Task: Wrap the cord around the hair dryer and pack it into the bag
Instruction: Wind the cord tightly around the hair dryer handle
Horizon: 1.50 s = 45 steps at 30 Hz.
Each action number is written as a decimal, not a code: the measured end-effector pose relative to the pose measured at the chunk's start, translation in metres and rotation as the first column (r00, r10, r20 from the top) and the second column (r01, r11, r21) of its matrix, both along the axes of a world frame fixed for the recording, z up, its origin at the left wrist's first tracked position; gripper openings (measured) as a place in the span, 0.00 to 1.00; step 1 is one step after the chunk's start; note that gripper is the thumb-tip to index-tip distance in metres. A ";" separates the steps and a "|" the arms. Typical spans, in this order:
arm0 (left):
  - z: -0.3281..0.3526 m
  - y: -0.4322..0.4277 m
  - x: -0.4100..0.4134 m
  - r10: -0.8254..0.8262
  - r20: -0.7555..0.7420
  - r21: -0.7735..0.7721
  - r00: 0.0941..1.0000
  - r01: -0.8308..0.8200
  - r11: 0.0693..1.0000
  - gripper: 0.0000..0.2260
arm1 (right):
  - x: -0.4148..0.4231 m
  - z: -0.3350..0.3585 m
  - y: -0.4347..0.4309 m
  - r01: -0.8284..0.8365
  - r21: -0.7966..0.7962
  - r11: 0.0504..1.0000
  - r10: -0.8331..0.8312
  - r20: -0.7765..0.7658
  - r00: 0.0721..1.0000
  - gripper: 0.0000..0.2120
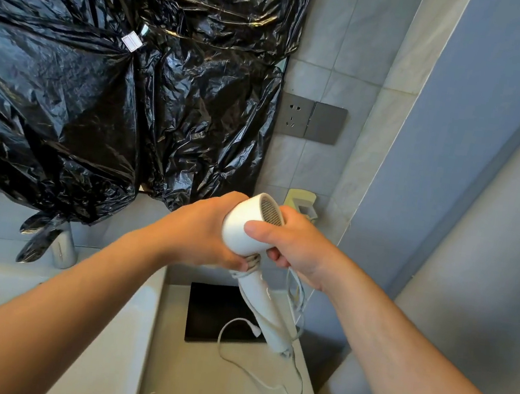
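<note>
Cord trails near the counter's right edge; right hand grips the hair dryer, left hand seemingly pinches wound cord.

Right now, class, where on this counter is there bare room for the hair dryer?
Bare countertop lies between the sink rim and the black rectangle, down to the near edge. Crowded: the right side, where the cord loops under the hair dryer.

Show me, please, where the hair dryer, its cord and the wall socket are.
hair dryer (241, 227), head view, round white body.
cord (220, 335), head view, left side of the loose loop.
wall socket (294, 115), head view, left plate.
</note>
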State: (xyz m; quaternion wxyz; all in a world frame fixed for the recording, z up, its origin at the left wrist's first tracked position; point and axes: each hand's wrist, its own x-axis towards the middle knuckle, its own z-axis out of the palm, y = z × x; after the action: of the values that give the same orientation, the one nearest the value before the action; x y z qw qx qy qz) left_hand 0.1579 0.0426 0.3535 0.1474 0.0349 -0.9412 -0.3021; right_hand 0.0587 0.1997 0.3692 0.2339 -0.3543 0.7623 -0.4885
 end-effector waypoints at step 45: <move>-0.259 0.044 -0.013 0.404 -0.286 0.116 0.869 -0.386 0.915 0.40 | -0.036 -0.224 0.002 -0.136 -0.034 0.990 0.131 -0.126 0.983 0.28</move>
State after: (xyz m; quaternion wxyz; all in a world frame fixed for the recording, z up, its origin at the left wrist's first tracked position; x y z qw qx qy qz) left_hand 0.1453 0.0862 0.0949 0.3482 0.1836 -0.8712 -0.2932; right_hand 0.0222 0.2022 0.1454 0.2108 -0.4392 0.7392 -0.4651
